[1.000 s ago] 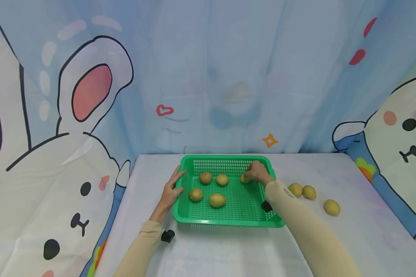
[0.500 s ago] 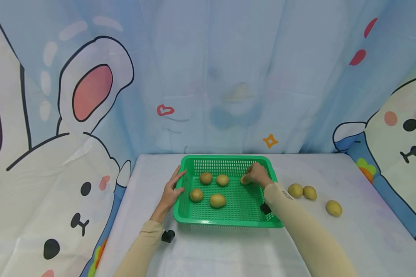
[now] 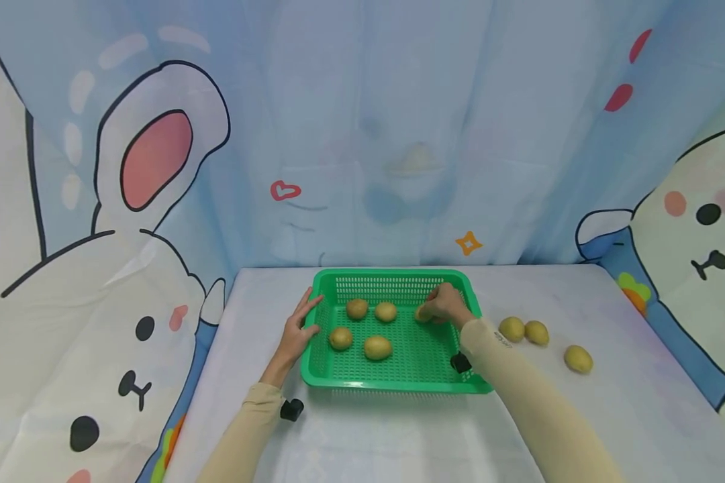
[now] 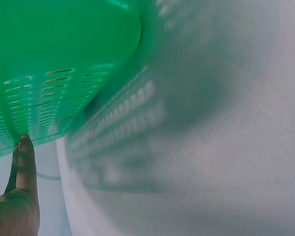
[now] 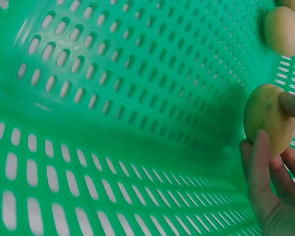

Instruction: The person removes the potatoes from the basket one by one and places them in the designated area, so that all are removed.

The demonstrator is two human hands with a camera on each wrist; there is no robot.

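My right hand point(image 3: 448, 305) pinches potato point(image 5: 263, 118) inside basket point(image 3: 423, 359), likely for control; straight-fingered left hand point(image 3: 295, 333) touches its side, probably steadying.

No legible text or numbers, short line of dark lettering point(image 3: 503, 339) on the right sleeve point(image 3: 534, 402), near its cuff, just past the right rim of the green basket point(image 3: 393, 386), too small to read, faint marking point(image 5: 43, 106) inside the basket, likewise unreadable.
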